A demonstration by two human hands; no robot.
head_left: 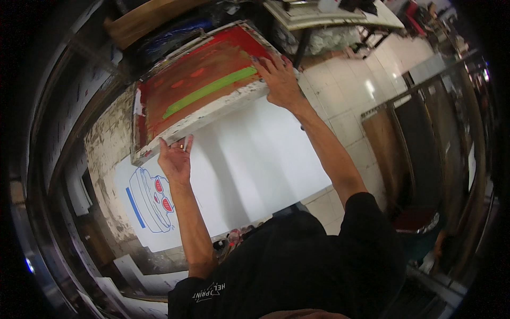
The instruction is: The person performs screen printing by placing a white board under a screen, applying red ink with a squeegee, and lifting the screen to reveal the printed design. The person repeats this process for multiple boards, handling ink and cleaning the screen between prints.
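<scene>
Wooden printing screen frame [204, 111] with red ink and a green strip, upper centre, gripped at its lower edge by left hand [176, 158] and right hand [281, 81], white printed sheet [249, 159] spread on the tabletop [109, 141] beneath

Moderate indoor light, glare patch on the floor tiles [370, 85], soft arm shadows on the white sheet [265, 154], strong fisheye bending, dark vignetted rim, slight overall softness.

the white-framed printing screen with red mesh [204, 85] looks ink-smeared and faintly glossy; the white sheet with a blue outline print [249, 159] is smooth, matt paper; the paint-crusted worktop [109, 143] is rough.
</scene>
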